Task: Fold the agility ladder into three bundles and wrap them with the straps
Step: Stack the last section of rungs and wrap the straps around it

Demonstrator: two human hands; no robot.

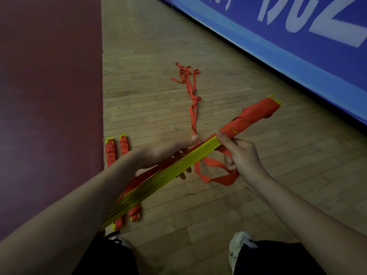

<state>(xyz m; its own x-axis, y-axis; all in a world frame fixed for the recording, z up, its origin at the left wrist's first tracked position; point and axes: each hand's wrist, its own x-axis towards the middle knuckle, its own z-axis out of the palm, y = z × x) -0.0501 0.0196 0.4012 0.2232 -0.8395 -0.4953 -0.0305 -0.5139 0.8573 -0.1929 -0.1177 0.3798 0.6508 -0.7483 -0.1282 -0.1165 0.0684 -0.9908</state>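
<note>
A bundle of yellow ladder rungs slants across the view above the floor, its far end wound in red strap. My left hand grips the bundle at its middle from above. My right hand pinches the wrapped part with its thumb and holds a loop of red strap that hangs below. The loose end of the strap trails off across the floor. Two bundles wrapped in red lie side by side on the floor under my left forearm, partly hidden.
I stand on a wooden plank floor. A dark red mat covers the left side. A blue banner with white letters runs along the upper right. My two shoes show at the bottom.
</note>
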